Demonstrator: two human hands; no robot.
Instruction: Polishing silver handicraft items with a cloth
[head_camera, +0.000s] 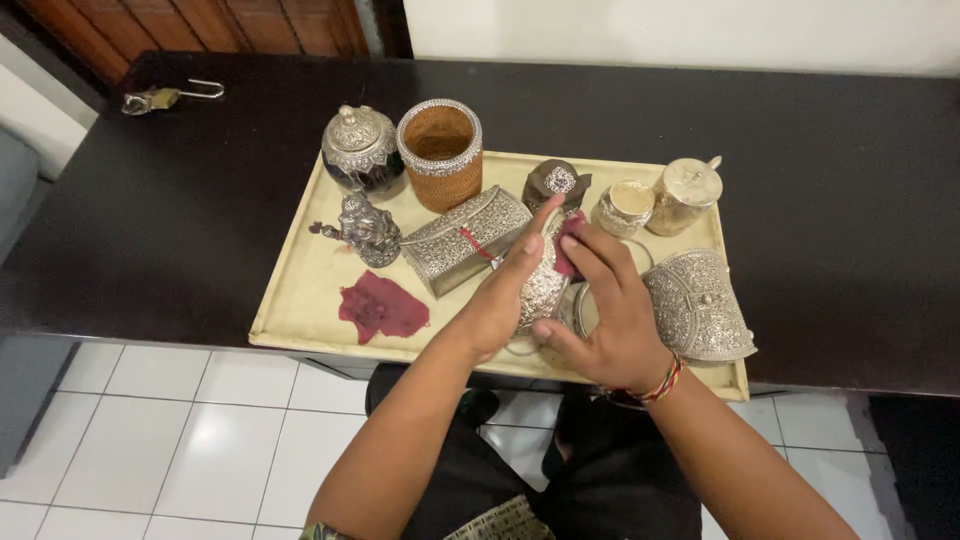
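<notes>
My left hand (503, 290) grips an embossed silver piece (543, 288) above the cream tray (300, 290). My right hand (608, 315) holds a small dark red cloth (568, 245) pressed against that piece, thumb under it. A loose ring-shaped silver handle (640, 255) shows behind my right hand.
On the tray stand a lidded silver jar (361, 150), a woven cup with silver rim (440, 152), a silver figurine (368, 230), a rectangular silver box (463, 240), a dark lidded box (556, 182), two small round jars (655, 200), a curved silver purse (700, 305) and another red cloth (382, 306). A padlock (160, 97) lies at the table's far left.
</notes>
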